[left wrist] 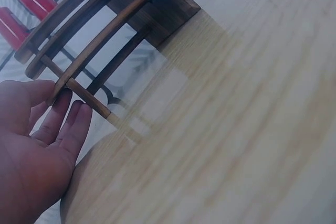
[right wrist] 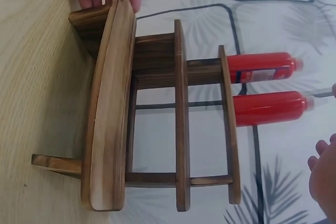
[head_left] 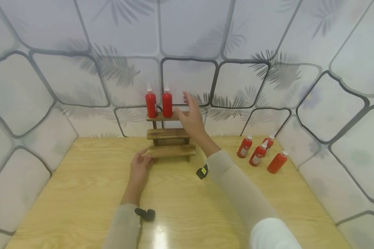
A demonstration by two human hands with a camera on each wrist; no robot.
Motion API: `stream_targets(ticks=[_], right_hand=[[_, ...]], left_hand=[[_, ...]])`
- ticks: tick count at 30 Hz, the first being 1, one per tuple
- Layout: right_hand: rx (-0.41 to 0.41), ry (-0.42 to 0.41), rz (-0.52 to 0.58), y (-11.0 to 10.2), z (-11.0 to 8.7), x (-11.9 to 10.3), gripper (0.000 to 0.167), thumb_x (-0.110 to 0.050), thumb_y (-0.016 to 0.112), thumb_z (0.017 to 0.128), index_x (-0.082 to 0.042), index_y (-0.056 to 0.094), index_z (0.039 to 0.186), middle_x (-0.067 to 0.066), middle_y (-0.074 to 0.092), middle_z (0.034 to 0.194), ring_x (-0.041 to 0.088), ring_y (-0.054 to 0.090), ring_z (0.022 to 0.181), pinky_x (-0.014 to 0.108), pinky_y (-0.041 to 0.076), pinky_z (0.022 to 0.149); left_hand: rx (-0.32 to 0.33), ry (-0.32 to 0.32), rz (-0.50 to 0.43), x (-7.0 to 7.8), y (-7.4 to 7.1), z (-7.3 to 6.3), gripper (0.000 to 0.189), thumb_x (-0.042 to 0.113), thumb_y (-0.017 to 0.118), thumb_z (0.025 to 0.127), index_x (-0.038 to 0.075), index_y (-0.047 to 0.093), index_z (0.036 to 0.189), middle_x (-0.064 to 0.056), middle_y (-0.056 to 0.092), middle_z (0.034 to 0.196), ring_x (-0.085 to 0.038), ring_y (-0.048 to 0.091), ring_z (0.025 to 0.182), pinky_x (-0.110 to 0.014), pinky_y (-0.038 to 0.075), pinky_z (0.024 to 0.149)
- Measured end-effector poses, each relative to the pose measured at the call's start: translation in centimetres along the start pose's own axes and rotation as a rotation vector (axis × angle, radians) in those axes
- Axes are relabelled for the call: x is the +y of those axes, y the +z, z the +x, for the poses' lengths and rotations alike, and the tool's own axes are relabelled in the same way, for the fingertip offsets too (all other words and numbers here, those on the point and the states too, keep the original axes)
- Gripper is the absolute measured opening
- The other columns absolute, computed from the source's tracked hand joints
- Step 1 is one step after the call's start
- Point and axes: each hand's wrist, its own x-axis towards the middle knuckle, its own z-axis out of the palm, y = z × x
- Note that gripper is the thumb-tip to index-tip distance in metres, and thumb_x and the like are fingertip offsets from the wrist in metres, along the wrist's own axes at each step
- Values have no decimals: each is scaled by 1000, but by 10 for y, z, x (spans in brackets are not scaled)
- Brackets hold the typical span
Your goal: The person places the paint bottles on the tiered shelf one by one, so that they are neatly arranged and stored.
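A three-step wooden stand (head_left: 171, 150) is set against the back wall. Two red bottles with white nozzle tips, a left one (head_left: 151, 105) and a right one (head_left: 167, 104), stand upright on its top step. My left hand (head_left: 138, 167) pinches the left end of the lowest step; in the left wrist view the thumb (left wrist: 39, 92) lies over the wood with the fingers below it. Beside the right bottle, at top-step height, my right hand (head_left: 193, 119) is held with loosely bent fingers and nothing in it. Only part of this hand shows at the edge of the right wrist view.
On the table's right side stand several more red bottles, among them a front one (head_left: 277, 162) and a left one (head_left: 244, 147). The pale wooden table (head_left: 174, 193) meets patterned walls (head_left: 190, 83) at the back and sides.
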Motion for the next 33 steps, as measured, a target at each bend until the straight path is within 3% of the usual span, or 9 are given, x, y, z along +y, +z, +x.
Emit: stream_targets(ticks=[7,14,21,33], right_hand=[[21,10,12,-27,-28,1,65,-32,68,97,-13,40,152,13,45,145,29,44,134,50,40,116],[76,-82,-31,-62,-57,13,58,-23,69,96,-10,46,148,13,49,143,30,46,132,47,40,115],[145,-94,-100,-103,-84,18,56,-15,72,94,-5,49,144,17,50,138,26,46,130,45,40,114],[234,37,-224,-185,-131,42,58,-11,73,92,-12,51,145,10,49,142,23,44,129,26,37,111]], left_hand=[[-10,-4,8,0,0,-2,45,12,53,104,8,43,147,-9,60,115,-19,64,111,-25,54,104],[-15,14,17,0,-1,-1,45,12,54,104,7,43,147,-10,61,114,-24,62,114,-26,54,105],[-23,-1,43,2,-3,-2,46,13,53,104,9,42,149,-13,61,122,-29,60,120,-23,54,102],[-73,-27,36,22,1,-18,47,12,52,105,7,39,150,-13,58,120,-38,54,128,-26,52,107]])
